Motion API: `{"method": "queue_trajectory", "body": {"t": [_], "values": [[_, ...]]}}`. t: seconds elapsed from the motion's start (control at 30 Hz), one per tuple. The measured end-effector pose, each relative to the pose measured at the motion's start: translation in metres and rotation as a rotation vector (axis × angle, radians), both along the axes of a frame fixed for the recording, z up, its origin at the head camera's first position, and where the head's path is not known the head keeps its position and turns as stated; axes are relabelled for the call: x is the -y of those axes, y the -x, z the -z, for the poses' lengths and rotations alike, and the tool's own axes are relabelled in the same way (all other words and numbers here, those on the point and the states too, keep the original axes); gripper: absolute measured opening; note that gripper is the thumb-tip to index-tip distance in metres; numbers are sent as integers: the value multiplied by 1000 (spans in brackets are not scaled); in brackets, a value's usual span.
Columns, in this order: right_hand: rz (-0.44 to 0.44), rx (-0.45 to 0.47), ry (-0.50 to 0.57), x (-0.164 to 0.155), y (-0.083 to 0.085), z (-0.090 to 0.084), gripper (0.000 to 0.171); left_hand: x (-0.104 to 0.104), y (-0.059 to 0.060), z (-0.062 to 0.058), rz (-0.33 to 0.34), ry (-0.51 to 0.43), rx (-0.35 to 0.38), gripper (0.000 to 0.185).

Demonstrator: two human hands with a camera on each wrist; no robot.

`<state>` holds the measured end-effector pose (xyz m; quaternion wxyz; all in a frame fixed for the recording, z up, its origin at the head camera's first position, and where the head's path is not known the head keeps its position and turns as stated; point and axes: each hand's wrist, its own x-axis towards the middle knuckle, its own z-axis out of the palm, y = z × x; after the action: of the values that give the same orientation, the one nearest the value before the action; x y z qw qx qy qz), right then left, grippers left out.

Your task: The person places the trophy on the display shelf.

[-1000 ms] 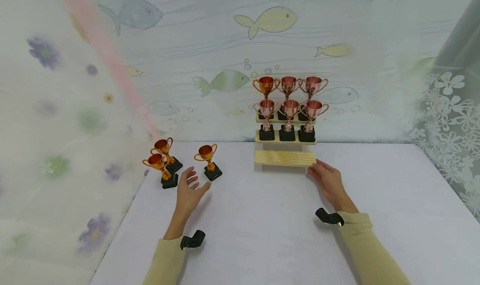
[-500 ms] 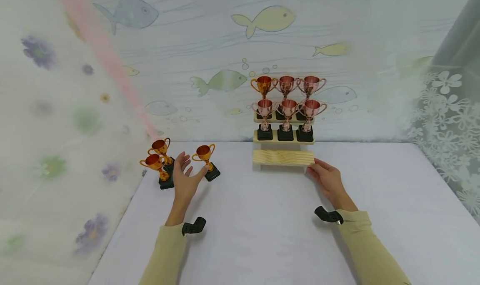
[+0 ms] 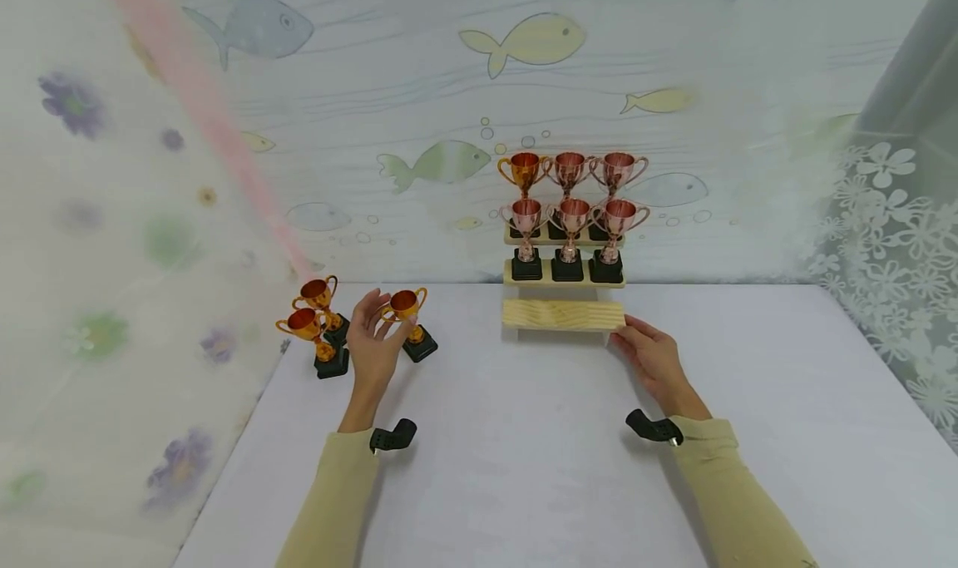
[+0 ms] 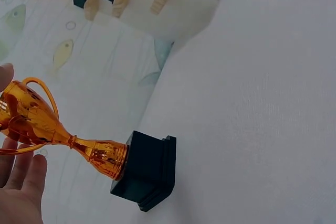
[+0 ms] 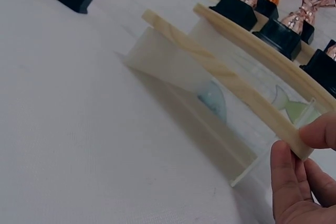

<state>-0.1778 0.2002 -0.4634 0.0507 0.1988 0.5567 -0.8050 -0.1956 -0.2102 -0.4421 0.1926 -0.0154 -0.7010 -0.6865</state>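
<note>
In the head view my left hand is around a gold trophy cup standing on its black base on the table. The left wrist view shows the thumb beside the rim of this trophy and the fingers by its lower handle, spread apart. My right hand pinches the right end of the lowest wooden step of a tiered display stand; in the right wrist view the thumb lies over the step and the fingers under it. Rose-gold trophies fill the middle tier.
Two more gold trophies stand close together left of my left hand. On the top tier are a gold trophy and two rose-gold ones. A fish-patterned curtain hangs behind the white table.
My left hand has moved forward and slightly right, from short of the single gold trophy to around its cup. The trophy stays standing. My right hand keeps its hold on the stand.
</note>
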Motion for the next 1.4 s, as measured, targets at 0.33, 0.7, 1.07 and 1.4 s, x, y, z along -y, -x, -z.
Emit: {"method": "queue_trajectory", "body": {"t": [0.33, 0.7, 1.07, 1.4], "values": [[23, -22, 46, 0, 1, 2, 60, -2, 4, 0, 8, -21, -14, 65], [34, -2, 51, 0, 2, 3, 60, -2, 7, 4, -2, 28, 8, 57], [42, -1, 61, 1, 2, 5, 58, -7, -4, -19, -11, 111, 34, 52], [34, -2, 56, -1, 2, 5, 58, -1, 10, -8, 12, 113, -9, 48]]}}
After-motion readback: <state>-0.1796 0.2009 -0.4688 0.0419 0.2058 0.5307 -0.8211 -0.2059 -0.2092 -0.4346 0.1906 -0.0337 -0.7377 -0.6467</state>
